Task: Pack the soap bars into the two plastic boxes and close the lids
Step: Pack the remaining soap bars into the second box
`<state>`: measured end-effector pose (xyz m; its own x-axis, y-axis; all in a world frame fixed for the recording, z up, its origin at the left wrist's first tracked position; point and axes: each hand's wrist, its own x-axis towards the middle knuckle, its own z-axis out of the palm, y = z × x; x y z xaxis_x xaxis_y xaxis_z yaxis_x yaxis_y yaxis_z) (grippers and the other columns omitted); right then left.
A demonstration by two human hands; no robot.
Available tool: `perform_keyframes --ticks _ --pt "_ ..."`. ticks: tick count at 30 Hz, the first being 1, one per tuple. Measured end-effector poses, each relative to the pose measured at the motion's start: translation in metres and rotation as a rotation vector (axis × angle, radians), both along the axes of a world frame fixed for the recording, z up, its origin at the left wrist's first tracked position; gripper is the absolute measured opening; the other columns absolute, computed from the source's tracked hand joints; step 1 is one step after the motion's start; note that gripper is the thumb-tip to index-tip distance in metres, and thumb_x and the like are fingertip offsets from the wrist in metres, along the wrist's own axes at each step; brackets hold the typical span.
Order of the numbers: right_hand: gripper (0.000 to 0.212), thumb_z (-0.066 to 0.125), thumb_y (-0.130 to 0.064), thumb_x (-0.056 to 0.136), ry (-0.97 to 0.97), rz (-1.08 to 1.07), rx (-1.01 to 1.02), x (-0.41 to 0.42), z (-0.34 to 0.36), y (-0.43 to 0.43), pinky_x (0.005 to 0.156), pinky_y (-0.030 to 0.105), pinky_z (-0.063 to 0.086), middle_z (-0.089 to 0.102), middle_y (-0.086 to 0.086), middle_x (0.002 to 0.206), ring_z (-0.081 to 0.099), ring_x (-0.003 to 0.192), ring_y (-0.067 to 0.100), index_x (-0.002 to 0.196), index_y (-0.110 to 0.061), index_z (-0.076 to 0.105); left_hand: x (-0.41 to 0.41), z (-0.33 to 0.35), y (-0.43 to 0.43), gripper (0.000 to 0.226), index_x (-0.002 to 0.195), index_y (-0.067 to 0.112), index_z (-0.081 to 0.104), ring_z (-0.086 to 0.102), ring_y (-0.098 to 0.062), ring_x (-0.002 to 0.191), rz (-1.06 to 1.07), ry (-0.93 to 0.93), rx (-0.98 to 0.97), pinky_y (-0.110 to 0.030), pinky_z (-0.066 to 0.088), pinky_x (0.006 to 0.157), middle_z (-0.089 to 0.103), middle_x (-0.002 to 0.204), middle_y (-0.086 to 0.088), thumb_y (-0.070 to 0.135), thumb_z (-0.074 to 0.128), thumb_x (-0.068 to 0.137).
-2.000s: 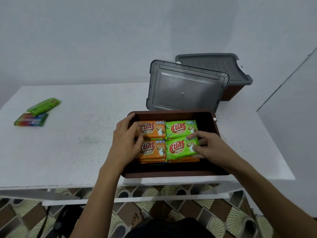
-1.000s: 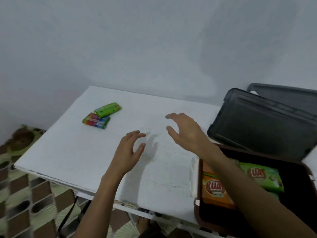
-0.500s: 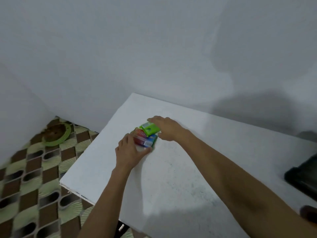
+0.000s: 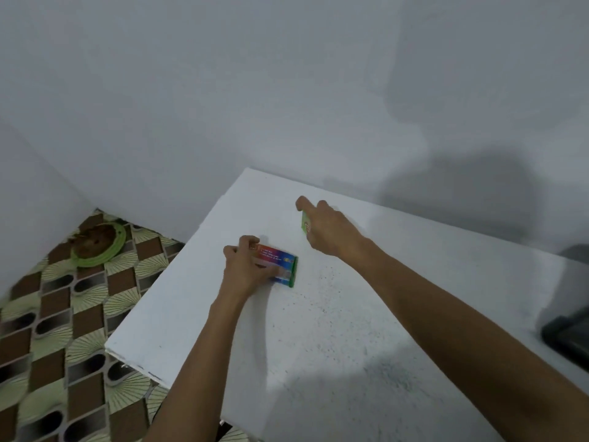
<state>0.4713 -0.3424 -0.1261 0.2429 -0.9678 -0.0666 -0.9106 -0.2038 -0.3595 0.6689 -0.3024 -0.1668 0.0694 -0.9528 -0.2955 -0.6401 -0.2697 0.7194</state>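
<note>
Both hands are out over the far left end of the white table (image 4: pixel 350 314), well apart from the boxes. His left hand (image 4: pixel 243 266) is curled around the near end of a multicoloured soap bar (image 4: pixel 280 266), fingers (image 4: pixel 247 244) hooked over its far edge and the thumb side tucked against the near one, so the bar is gripped while its green end sticks out to the right; whether it has cleared the tabletop or is resting on it, I cannot tell. Just beyond and to the right, the right hand (image 4: pixel 328 228) is closed on a green soap bar (image 4: pixel 305 224), of which only a thin strip shows at the edge of the palm, with the index finger stretched forward toward the wall (image 4: pixel 287 90). That hand casts a shadow on the table beneath it, so it looks raised off the surface. The two bars are near each other but not touching. At the right border of the view a dark corner of a plastic box (image 4: pixel 567 336) sits on the table, blurred and mostly cut off; its contents cannot be seen. Down on the patterned floor (image 4: pixel 47 330) to the left lies a green plate (image 4: pixel 98 242) with something brown in it.
</note>
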Motion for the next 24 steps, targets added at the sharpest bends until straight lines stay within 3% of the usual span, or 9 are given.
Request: perform_keyframes --ticks 2,6,9,13,17,21,24 --pt "0.036 0.051 -0.008 0.089 -0.162 -0.093 0.031 -0.023 0.006 0.013 0.049 0.026 0.036 0.052 0.013 0.096 0.054 0.072 0.025 0.121 -0.021 0.041 0.002 0.009 0.001 0.058 0.12 0.025 0.042 0.058 -0.016 0.098 -0.011 0.044 -0.018 -0.02 0.052 0.067 0.05 0.12 -0.006 0.023 0.08 0.077" --pt "0.028 0.057 -0.004 0.085 -0.415 -0.198 0.028 -0.072 0.016 0.052 0.057 0.017 0.044 0.061 0.007 0.099 0.057 0.082 0.023 0.109 -0.017 0.059 -0.012 0.029 0.024 0.031 0.112 0.026 0.048 0.066 -0.017 0.09 -0.076 0.149 -0.065 -0.032 0.058 0.076 0.063 0.106 0.001 0.02 0.068 0.088" --pt "0.026 0.058 -0.005 0.086 -0.567 -0.275 0.022 -0.105 0.026 0.094 0.068 0.037 0.061 0.062 0.004 0.107 0.067 0.089 0.025 0.104 -0.023 0.063 -0.035 0.044 0.054 0.013 0.103 0.023 0.062 0.067 -0.017 0.094 -0.142 0.274 -0.17 -0.033 0.059 0.077 0.066 0.104 0.005 0.015 0.061 0.093" --pt "0.021 0.057 -0.006 0.09 -0.761 -0.351 -0.007 -0.152 0.044 0.162 0.071 0.039 0.062 0.065 0.007 0.114 0.069 0.096 0.021 0.102 -0.021 0.066 -0.078 0.065 0.099 0.014 0.1 0.017 0.072 0.068 -0.019 0.096 -0.225 0.475 -0.198 -0.029 0.058 0.076 0.07 0.107 0.003 0.012 0.069 0.088" --pt "0.018 0.059 -0.007 0.093 -0.831 -0.408 -0.058 -0.201 0.062 0.239 0.071 0.033 0.062 0.064 0.006 0.116 0.069 0.098 0.017 0.105 -0.019 0.066 -0.131 0.079 0.148 0.032 0.106 0.025 0.072 0.066 -0.014 0.1 -0.253 0.547 -0.149 -0.022 0.054 0.077 0.059 0.124 0.011 0.02 0.081 0.076" --pt "0.019 0.06 -0.007 0.093 -0.827 -0.435 -0.13 -0.249 0.073 0.31 0.071 0.036 0.062 0.066 0.004 0.111 0.07 0.097 0.019 0.106 -0.02 0.066 -0.185 0.083 0.201 0.036 0.11 0.017 0.071 0.069 -0.013 0.094 -0.297 0.698 -0.102 -0.015 0.05 0.076 0.072 0.108 0.0 0.006 0.078 0.077" --pt "0.02 0.061 -0.006 0.092 -0.821 -0.456 -0.195 -0.279 0.076 0.361 0.072 0.039 0.061 0.069 0.003 0.106 0.07 0.098 0.019 0.104 -0.021 0.066 -0.221 0.083 0.237 0.024 0.108 0.01 0.07 0.068 -0.011 0.085 -0.286 0.719 -0.205 -0.02 0.052 0.078 0.073 0.099 0.0 0.005 0.07 0.085"
